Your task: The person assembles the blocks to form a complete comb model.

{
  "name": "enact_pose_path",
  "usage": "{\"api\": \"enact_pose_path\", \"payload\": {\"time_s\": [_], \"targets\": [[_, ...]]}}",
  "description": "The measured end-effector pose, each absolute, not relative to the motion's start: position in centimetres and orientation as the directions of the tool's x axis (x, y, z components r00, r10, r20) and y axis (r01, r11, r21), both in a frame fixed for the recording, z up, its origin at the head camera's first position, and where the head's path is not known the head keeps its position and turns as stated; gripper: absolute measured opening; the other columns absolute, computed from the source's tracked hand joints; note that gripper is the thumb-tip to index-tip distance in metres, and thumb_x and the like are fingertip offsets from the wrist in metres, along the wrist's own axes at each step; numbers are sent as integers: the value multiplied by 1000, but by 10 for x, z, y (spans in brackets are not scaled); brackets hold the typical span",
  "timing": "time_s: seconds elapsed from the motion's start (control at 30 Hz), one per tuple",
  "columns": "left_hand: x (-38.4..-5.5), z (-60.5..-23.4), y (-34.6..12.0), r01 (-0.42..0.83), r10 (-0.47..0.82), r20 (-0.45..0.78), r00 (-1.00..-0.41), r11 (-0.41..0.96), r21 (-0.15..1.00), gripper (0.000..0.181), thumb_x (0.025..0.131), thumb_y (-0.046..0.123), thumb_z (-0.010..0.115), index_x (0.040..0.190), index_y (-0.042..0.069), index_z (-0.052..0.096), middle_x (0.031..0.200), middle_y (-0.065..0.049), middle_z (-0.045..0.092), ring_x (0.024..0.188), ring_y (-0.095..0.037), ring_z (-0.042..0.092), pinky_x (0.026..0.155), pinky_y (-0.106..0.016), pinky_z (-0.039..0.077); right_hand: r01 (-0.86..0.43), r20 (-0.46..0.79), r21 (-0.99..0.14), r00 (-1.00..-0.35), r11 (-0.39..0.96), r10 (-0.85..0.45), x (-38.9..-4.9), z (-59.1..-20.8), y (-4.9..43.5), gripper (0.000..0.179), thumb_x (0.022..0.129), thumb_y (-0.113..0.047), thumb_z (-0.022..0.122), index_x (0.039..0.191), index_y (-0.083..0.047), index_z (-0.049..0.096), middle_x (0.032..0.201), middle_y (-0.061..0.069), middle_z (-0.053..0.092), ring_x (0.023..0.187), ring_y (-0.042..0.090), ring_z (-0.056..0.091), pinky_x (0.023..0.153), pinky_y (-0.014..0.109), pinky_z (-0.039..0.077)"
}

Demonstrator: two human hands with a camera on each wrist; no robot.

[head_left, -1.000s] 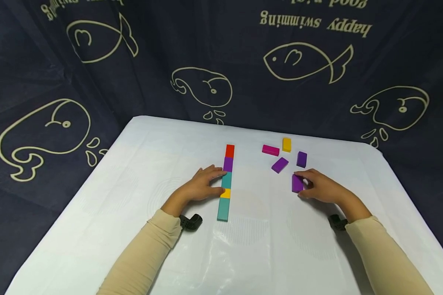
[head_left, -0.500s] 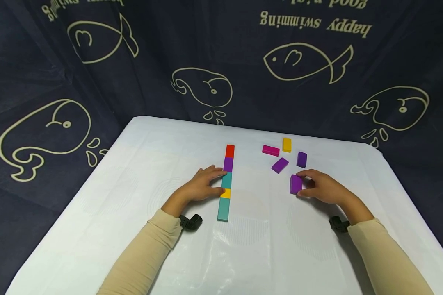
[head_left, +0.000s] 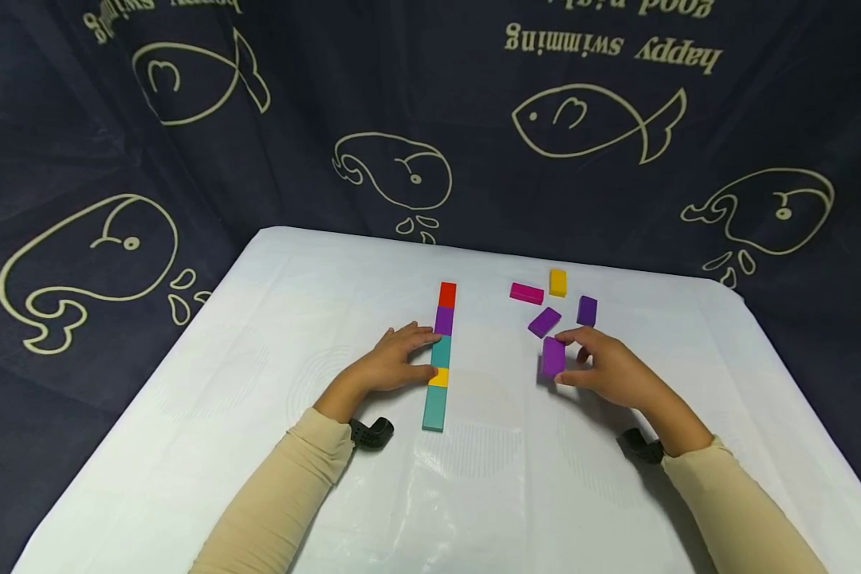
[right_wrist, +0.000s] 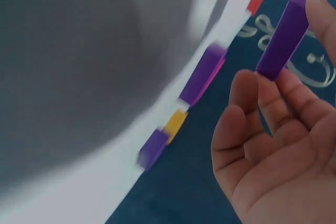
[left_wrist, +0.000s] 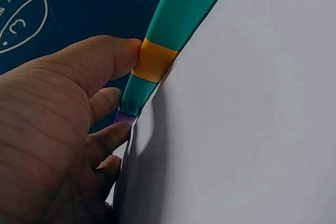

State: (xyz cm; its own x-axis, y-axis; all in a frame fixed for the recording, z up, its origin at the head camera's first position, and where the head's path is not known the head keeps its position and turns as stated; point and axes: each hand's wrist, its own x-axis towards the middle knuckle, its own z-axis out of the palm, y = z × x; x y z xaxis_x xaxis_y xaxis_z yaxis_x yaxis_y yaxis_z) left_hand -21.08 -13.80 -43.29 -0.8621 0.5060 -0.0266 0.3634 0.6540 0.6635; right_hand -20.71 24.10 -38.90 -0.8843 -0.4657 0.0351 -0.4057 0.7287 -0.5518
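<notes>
A straight row of blocks runs away from me: teal block [head_left: 434,408], yellow block [head_left: 439,377], second teal block [head_left: 441,351], purple block [head_left: 443,321] and red block [head_left: 448,294] at the far end. My left hand [head_left: 391,363] rests along the row's left side, thumb at the yellow block and fingertips by the far teal one. In the left wrist view the thumb tip meets the yellow block's side [left_wrist: 156,61]. To the right, my right hand [head_left: 613,368] pinches a loose purple block [head_left: 553,358] by its ends between thumb and fingers, its shadow beneath.
Beyond my right hand lie a pink block [head_left: 527,293], a yellow block [head_left: 558,282], a purple block [head_left: 544,322] and a dark purple block [head_left: 587,311]. They stand on a white-covered table [head_left: 294,287]. A dark fish-print cloth [head_left: 473,215] hangs behind the table's far edge.
My right hand has moved left toward the row, carrying the pinched purple block off its earlier spot. My left hand and the row have stayed put.
</notes>
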Motion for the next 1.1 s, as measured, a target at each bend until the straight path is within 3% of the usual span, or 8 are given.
{"api": "enact_pose_path", "payload": {"time_s": [0.67, 1.1], "targets": [[-211, -433, -137, 376, 512, -15, -859, 651, 659, 62, 92, 29, 67, 148, 13, 48, 156, -12, 38, 150, -31, 16, 120, -53, -1, -460, 114, -575, -864, 676, -491, -162, -382, 175, 59, 79, -33, 86, 129, -15, 62, 118, -7, 61, 95, 21, 59, 68, 29, 49], [-212, -435, -137, 375, 505, -18, -863, 665, 646, 61, 93, 31, 67, 148, 15, 48, 157, -10, 37, 150, -30, 16, 120, -52, -1, -422, 48, -610, -865, 671, -500, -143, -385, 135, 60, 75, -33, 88, 127, -18, 64, 113, -13, 61, 96, 17, 59, 77, 32, 53]]}}
